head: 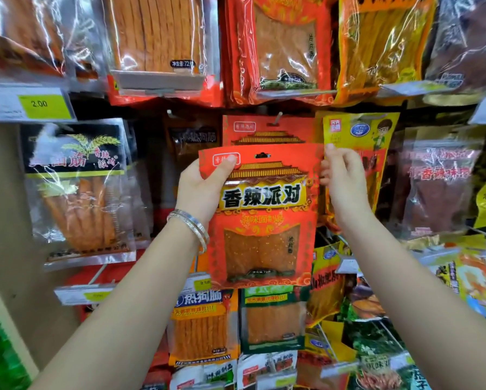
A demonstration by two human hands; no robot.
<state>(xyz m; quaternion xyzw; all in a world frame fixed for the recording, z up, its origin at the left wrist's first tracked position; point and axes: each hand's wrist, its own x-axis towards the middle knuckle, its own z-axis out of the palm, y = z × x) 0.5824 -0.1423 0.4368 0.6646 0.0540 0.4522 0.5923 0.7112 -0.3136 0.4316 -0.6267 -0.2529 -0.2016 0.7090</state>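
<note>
Left hand (201,190) and right hand (344,180) pinch red snack packet (264,218) by top corners

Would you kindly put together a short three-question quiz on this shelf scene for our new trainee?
1. True or false: the red packet, gripped at its top corners by the left hand and the right hand, has nothing threaded through its hang hole.
2. What is worn on the left wrist? A: a watch. B: silver bangles. C: a rubber glove.
3. What price is printed on the green price tag at the upper left?

Key: 1 true; 2 B; 3 2.00
</note>
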